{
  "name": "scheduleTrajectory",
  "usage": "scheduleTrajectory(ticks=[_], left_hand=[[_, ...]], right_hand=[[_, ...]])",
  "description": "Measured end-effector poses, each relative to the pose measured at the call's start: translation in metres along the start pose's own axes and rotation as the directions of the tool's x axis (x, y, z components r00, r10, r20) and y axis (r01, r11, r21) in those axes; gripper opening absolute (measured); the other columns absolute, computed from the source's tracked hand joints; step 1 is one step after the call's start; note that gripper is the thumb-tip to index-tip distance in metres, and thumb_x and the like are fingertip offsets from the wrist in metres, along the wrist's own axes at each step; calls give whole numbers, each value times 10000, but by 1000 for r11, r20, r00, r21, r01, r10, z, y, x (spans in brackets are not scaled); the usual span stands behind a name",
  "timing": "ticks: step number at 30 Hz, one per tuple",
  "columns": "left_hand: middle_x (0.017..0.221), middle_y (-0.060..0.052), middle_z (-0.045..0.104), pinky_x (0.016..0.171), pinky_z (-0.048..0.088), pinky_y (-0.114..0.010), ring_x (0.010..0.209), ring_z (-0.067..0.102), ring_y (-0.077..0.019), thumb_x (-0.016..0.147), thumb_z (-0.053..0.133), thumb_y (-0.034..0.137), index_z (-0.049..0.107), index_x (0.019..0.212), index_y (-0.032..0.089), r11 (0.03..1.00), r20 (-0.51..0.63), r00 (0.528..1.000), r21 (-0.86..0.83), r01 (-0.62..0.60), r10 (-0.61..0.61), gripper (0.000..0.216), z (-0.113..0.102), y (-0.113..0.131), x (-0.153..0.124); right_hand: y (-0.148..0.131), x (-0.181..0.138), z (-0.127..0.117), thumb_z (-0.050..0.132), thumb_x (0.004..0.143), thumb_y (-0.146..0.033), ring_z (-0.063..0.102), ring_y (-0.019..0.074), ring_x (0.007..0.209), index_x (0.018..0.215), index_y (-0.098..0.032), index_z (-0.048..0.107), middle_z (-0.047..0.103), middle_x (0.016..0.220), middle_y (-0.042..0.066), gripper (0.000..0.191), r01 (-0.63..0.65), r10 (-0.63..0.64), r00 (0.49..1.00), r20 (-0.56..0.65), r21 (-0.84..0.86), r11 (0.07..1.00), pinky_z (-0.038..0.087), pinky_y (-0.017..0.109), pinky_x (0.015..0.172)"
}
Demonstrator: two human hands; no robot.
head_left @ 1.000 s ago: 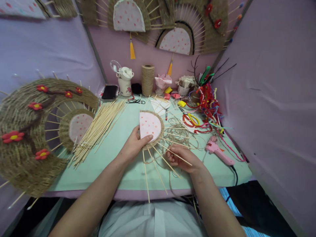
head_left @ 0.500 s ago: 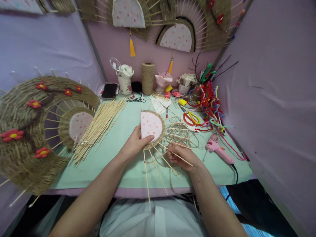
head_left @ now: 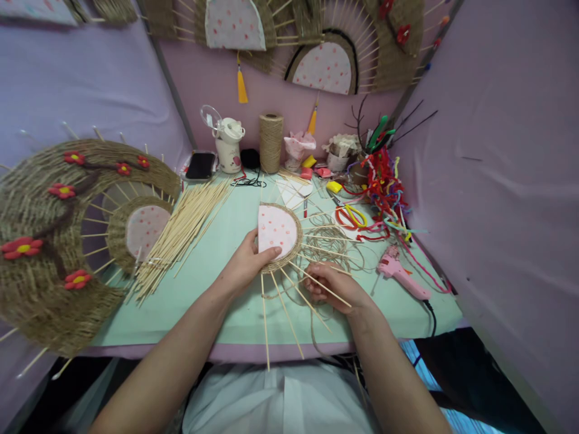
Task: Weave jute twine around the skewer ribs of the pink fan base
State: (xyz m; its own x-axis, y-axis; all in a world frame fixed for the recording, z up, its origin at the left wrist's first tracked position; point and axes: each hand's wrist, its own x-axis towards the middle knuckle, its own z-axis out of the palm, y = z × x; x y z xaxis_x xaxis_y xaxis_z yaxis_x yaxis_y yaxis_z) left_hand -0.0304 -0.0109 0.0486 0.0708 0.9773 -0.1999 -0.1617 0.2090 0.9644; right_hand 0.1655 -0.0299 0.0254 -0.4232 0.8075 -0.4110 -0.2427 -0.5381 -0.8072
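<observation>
Over the middle of the mint-green table (head_left: 226,328) I can see a half-round fan piece with a pale pink fabric face dotted in red (head_left: 277,226), face up, its straight side toward the table's left edge. A narrow band of woven brown twine hems the curve. Thin pale wooden sticks (head_left: 265,322) spread from it, some rightward, the lowest with their tips showing past the front edge. A loose tangle of brown twine (head_left: 328,241) lies just beside it, toward the right edge, beneath several sticks.
</observation>
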Motion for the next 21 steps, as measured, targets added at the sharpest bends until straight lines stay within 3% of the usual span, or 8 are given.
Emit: scheduleTrajectory(ticks=[13, 17, 21], left_hand=[[1177, -165, 635, 853, 489, -403, 996, 635, -271, 674, 761, 291, 431, 1287, 140, 995, 6, 1000, 104, -13, 12, 713, -2, -2, 1], [1180, -166, 638, 852, 493, -385, 999, 636, -265, 663, 770, 268, 443, 1266, 131, 998, -6, 1000, 61, -7, 7, 700, -1, -1, 1], [1187, -156, 641, 859, 495, -366, 999, 641, -253, 668, 770, 255, 478, 1230, 135, 998, 12, 1000, -59, -15, 16, 644, -2, 0, 2]], right_hand=[[-3, -2, 11, 643, 565, -226, 365, 42, 436, 508, -148, 535, 514, 500, -21, 145, 33, -36, 998, -56, -47, 998, 201, 174, 404], [1, -1, 6, 667, 585, -233, 394, 48, 451, 541, -146, 566, 535, 528, -14, 140, 35, -36, 997, -61, -17, 999, 227, 171, 409], [5, 0, -3, 666, 675, -369, 421, 60, 465, 666, -135, 653, 587, 597, 17, 235, 14, -14, 1000, 3, 20, 1000, 267, 177, 414]])
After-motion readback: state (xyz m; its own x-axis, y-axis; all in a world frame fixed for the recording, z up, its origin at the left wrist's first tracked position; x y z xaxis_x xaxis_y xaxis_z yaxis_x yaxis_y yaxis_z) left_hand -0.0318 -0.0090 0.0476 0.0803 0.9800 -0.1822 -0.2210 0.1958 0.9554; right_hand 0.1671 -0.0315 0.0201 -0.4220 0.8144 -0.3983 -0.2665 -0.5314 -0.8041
